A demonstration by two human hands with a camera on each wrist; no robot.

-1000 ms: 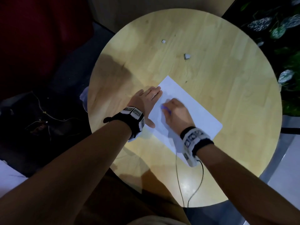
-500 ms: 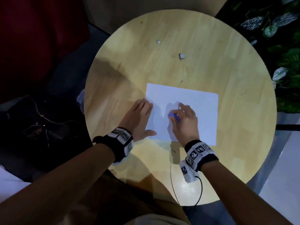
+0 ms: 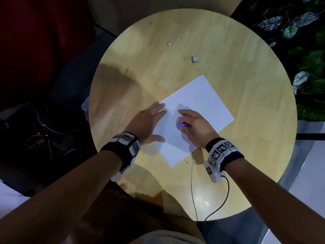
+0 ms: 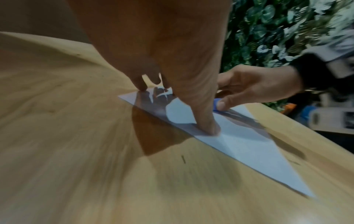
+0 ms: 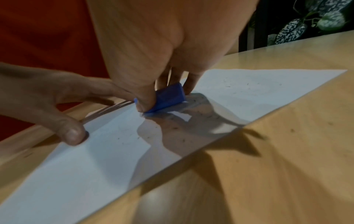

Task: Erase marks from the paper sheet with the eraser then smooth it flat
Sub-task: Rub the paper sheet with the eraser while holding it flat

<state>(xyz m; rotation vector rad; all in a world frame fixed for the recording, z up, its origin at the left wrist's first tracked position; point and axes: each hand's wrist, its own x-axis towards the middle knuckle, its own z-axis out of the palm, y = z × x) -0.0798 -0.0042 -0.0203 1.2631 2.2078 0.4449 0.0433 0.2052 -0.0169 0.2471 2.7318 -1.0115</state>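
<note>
A white paper sheet point(image 3: 202, 106) lies at an angle on the round wooden table point(image 3: 246, 85). My right hand point(image 3: 191, 125) pinches a blue eraser point(image 3: 182, 125) and presses it onto the sheet's middle; the right wrist view shows the eraser point(image 5: 168, 97) between thumb and fingers, with dark eraser crumbs point(image 5: 178, 128) scattered on the paper point(image 5: 114, 144). My left hand point(image 3: 149, 122) lies flat with straight fingers on the sheet's left edge, thumb on the paper. In the left wrist view the left thumb point(image 4: 206, 121) presses the paper point(image 4: 249, 148) beside the eraser point(image 4: 216, 104).
Two small pale scraps point(image 3: 194, 59) point(image 3: 169, 44) lie on the far part of the table. A black cable point(image 3: 219, 205) runs from my right wristband over the near table edge. Leafy plants point(image 3: 299, 32) stand to the right, and dark clutter with wires point(image 3: 44, 134) to the left.
The sheet has turned on the table between the frames and now lies diagonally with a corner pointing away. Both hands stayed on it, the right one keeping the eraser.
</note>
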